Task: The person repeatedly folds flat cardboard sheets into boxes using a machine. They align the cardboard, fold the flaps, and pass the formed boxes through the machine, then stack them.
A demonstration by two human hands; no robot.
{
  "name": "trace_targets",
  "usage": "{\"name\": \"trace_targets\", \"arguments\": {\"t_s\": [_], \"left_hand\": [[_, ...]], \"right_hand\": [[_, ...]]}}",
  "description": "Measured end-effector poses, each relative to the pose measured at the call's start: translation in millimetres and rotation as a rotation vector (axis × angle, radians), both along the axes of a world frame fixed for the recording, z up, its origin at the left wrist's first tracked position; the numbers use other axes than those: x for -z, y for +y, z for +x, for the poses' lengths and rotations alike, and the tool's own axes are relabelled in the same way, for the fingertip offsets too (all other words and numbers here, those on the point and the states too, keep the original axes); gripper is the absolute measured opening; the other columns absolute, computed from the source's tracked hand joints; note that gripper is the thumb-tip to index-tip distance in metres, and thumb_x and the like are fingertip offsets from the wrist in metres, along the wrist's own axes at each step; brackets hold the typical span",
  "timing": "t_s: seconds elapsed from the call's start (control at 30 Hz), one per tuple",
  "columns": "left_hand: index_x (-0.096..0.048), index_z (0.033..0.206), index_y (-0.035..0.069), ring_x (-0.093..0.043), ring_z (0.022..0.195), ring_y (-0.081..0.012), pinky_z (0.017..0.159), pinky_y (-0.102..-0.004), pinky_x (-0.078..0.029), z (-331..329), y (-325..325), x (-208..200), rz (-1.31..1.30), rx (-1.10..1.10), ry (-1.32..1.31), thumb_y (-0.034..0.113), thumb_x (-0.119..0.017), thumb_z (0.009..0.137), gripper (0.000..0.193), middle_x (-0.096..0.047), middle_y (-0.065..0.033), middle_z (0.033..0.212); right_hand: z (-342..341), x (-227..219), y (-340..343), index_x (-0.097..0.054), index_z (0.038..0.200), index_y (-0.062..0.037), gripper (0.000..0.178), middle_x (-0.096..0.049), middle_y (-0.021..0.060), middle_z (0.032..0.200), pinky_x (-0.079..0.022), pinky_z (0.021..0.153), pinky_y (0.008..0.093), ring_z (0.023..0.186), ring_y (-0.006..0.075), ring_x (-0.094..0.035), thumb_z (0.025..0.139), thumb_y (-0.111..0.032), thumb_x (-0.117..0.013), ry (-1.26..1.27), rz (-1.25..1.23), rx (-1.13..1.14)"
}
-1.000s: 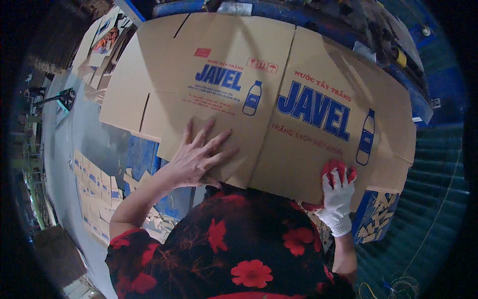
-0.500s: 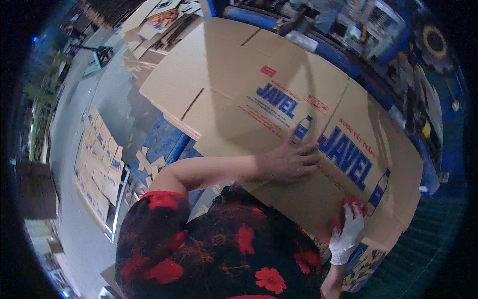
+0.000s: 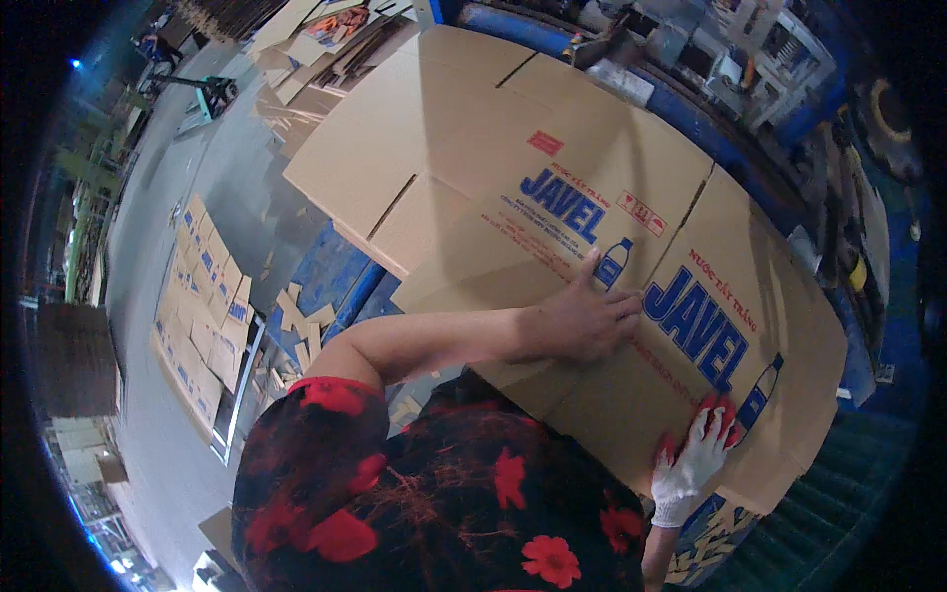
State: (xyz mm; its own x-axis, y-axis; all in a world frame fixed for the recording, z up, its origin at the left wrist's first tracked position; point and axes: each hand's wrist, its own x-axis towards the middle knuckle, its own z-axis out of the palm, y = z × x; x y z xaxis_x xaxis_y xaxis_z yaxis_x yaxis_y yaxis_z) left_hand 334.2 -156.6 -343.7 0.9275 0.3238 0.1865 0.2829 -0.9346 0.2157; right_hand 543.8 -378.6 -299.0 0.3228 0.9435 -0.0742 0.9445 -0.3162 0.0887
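A large flat printed cardboard box blank (image 3: 464, 118) stretches in front of me, brown with blue and red print, slots and crease lines. My bare left hand (image 3: 584, 318) lies on its middle, fingers spread beside a printed bottle. My right hand (image 3: 695, 456) wears a white glove with red fingertips. It rests on the near right part of the blank, fingers stretched out over the board and its thumb apart. Neither hand is closed around anything. The underside of the blank is hidden.
A blue machine (image 3: 681, 113) with metal parts runs along the far edge. Left of me, printed cardboard pieces (image 3: 202, 316) lie on a metal-framed stand, with cardboard scraps (image 3: 306, 321) nearby. More cardboard (image 3: 296, 79) is piled at the far left. A pallet jack (image 3: 209, 97) stands beyond.
My view has shifted slightly, so the blank and both hands appear a little farther right and lower. Both hands stay at about the same places on the blank.
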Motion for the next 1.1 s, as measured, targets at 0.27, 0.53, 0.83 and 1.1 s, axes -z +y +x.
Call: {"name": "trace_targets", "arguments": {"t_s": [0.27,0.53,0.83,1.1], "left_hand": [[-0.055,0.113,0.003,-0.038,0.133,-0.0229,0.098,-0.0768,-0.016,2,1,-3,-0.019,-0.019,0.040,0.024,-0.050,0.090,0.032,-0.041,-0.0165,0.136],[-0.049,0.126,0.005,-0.030,0.136,-0.0309,0.110,-0.0619,-0.013,-21,12,-8,-0.099,-0.016,0.106,0.048,-0.053,0.087,0.059,-0.043,-0.0135,0.135],[-0.042,0.139,0.016,-0.022,0.138,-0.0434,0.107,-0.0685,-0.008,-116,-10,-38,-0.052,0.078,0.247,0.067,-0.065,0.064,0.094,-0.032,-0.0121,0.148],[-0.043,0.139,0.021,-0.023,0.138,-0.0447,0.106,-0.0696,-0.011,-139,-12,-43,-0.010,0.062,0.223,0.053,-0.069,0.066,0.083,-0.034,-0.0132,0.147]], "right_hand": [[-4,-4,0,-0.046,0.129,-0.0003,0.075,-0.040,0.0223,0.138,-0.017,0.112,0.0556,0.133,0.0438,-0.028,0.065,-0.027,-0.074,0.024,0.086,-0.042],[2,-2,-23,-0.050,0.125,-0.0036,0.081,-0.049,0.0173,0.127,-0.027,0.103,0.0613,0.123,0.0415,-0.044,0.055,-0.032,-0.080,0.170,0.202,-0.280],[-3,-2,-49,-0.053,0.120,-0.0055,0.088,-0.046,0.0174,0.127,-0.030,0.099,0.0635,0.125,0.0455,-0.039,0.048,-0.044,-0.085,0.080,-0.001,-0.340],[-4,-35,-41,-0.052,0.121,-0.0039,0.079,-0.046,0.0199,0.127,-0.029,0.100,0.0635,0.127,0.0474,-0.035,0.055,-0.035,-0.082,0.138,-0.159,-0.331]]}}
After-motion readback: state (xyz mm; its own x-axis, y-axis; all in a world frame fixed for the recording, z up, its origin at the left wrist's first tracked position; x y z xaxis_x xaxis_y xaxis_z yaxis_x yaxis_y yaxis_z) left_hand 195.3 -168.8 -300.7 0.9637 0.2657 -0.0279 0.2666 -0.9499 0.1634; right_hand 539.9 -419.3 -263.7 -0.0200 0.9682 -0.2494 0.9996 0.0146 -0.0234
